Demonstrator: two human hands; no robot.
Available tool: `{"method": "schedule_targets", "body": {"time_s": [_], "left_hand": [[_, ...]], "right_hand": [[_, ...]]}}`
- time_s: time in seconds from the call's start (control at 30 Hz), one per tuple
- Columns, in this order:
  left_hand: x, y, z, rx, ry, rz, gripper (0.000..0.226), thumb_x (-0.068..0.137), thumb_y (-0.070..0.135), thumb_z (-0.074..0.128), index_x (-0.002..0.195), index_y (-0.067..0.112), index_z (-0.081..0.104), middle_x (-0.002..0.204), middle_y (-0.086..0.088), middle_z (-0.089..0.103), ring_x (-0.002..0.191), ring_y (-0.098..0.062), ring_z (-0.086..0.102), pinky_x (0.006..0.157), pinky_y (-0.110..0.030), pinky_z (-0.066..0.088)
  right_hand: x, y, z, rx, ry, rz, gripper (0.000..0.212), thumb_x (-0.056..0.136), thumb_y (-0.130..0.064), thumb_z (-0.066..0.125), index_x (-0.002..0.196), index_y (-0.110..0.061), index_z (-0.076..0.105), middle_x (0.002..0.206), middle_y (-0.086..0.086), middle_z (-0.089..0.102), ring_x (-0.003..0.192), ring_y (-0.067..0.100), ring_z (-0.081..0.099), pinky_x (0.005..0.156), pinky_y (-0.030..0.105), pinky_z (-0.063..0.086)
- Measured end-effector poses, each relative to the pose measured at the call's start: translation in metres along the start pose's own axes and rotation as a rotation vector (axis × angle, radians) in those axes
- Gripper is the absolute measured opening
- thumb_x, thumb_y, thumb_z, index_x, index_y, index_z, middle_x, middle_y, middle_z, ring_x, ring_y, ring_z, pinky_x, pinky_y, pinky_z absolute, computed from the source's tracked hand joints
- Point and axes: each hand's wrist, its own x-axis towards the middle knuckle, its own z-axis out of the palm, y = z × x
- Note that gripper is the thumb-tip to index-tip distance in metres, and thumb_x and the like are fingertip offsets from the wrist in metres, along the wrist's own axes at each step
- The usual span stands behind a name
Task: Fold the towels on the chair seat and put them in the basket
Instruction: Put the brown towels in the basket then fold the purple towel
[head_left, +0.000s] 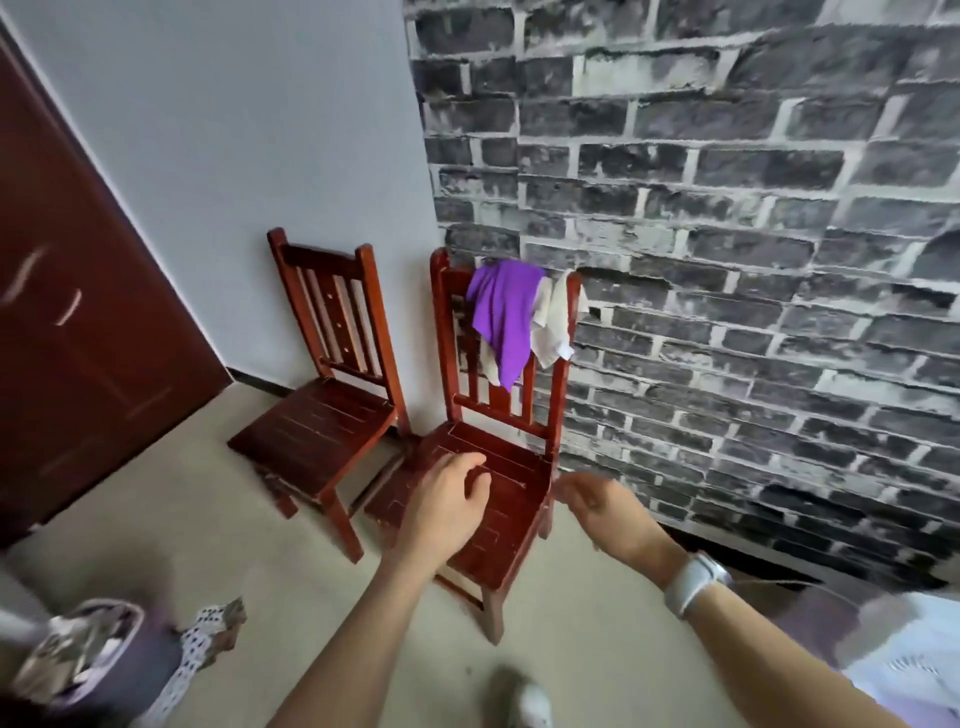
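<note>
Towels (511, 317) over chair (488, 483) back, against brick wall (727, 234).

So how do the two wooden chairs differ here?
The right chair has a purple towel and a whitish towel draped over its backrest; the left chair has a bare backrest. Both hands hover near the right chair, none near the left. Both are red-brown, slatted, with bare seats.
</note>
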Motion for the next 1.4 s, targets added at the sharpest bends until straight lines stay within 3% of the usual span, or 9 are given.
{"method": "schedule_targets", "body": {"time_s": [0.1,0.27,0.53,0.63,0.77,0.93,1.1,1.27,1.4], "left_hand": [[0.060,-0.022,-0.010,0.017,0.031,-0.007,0.032,0.092,0.027,0.048,0.122,0.018,0.056,0.121,-0.001,0.060,0.111,-0.016,0.055,0.087,-0.023,0.041],[0.188,-0.042,-0.028,0.007,0.009,0.012,0.031,0.092,0.023,0.048,0.121,0.014,0.056,0.119,-0.003,0.061,0.109,-0.018,0.057,0.087,-0.023,0.042],[0.345,-0.049,-0.018,-0.004,-0.037,0.107,0.029,0.090,0.022,0.050,0.117,0.016,0.058,0.115,-0.004,0.061,0.107,-0.021,0.056,0.089,-0.029,0.042],[0.396,-0.044,0.003,0.015,-0.105,0.184,0.029,0.089,0.019,0.049,0.115,0.012,0.059,0.114,-0.007,0.059,0.106,-0.023,0.055,0.091,-0.030,0.040],[0.453,-0.039,0.038,0.096,-0.184,0.339,0.035,0.089,0.024,0.051,0.122,0.012,0.054,0.125,-0.007,0.053,0.117,-0.026,0.045,0.099,-0.031,0.034],[0.495,-0.052,0.067,0.302,-0.216,0.522,0.043,0.084,0.036,0.058,0.123,0.020,0.050,0.130,-0.003,0.044,0.118,-0.026,0.040,0.093,-0.039,0.039],[0.520,-0.056,0.062,0.067,-0.191,0.575,0.010,0.087,0.018,0.056,0.087,0.009,0.060,0.100,-0.007,0.060,0.094,-0.032,0.052,0.078,-0.040,0.041],[0.548,-0.059,0.023,-0.470,-0.110,0.270,0.005,0.089,0.006,0.052,0.087,0.001,0.052,0.082,-0.009,0.059,0.084,-0.032,0.057,0.065,-0.028,0.029],[0.560,-0.073,-0.026,-0.729,-0.017,0.295,0.007,0.090,0.004,0.051,0.086,0.011,0.048,0.076,0.008,0.051,0.074,-0.011,0.051,0.064,-0.012,0.035]], "right_hand": [[0.071,-0.010,0.002,0.020,0.019,-0.024,0.022,0.094,-0.016,0.044,0.108,-0.017,0.061,0.095,0.008,0.068,0.077,0.023,0.062,0.060,0.020,0.041],[0.204,-0.025,-0.011,0.035,0.155,-0.018,0.023,0.092,-0.014,0.046,0.107,-0.012,0.064,0.105,0.010,0.067,0.097,0.026,0.062,0.071,0.019,0.035],[0.347,-0.028,-0.049,-0.215,0.368,-0.019,0.035,0.089,-0.006,0.042,0.121,-0.008,0.056,0.122,0.013,0.055,0.117,0.031,0.047,0.099,0.035,0.036],[0.379,-0.017,-0.055,-0.456,0.334,0.015,0.044,0.091,-0.014,0.037,0.134,-0.013,0.043,0.139,0.008,0.043,0.133,0.023,0.031,0.113,0.038,0.021],[0.407,0.000,-0.051,-0.652,0.164,0.181,0.060,0.091,-0.013,0.027,0.147,-0.014,0.005,0.157,0.002,0.002,0.144,0.018,-0.006,0.116,0.038,-0.007],[0.415,0.011,-0.030,-0.700,0.169,0.293,0.066,0.089,-0.013,0.034,0.147,-0.018,0.003,0.157,-0.001,-0.003,0.143,0.017,-0.010,0.114,0.036,-0.011],[0.420,0.009,-0.021,-0.684,0.201,0.369,0.060,0.093,-0.018,0.034,0.147,-0.023,0.007,0.157,-0.004,0.000,0.144,0.015,-0.006,0.114,0.035,-0.010],[0.427,0.000,-0.024,-0.608,0.209,0.446,0.056,0.093,-0.020,0.037,0.145,-0.024,0.018,0.156,-0.006,0.008,0.144,0.013,0.003,0.116,0.035,-0.003],[0.432,-0.008,-0.027,-0.524,0.252,0.459,0.050,0.092,-0.020,0.039,0.141,-0.022,0.029,0.153,-0.008,0.018,0.142,0.011,0.009,0.116,0.035,0.005]]}}
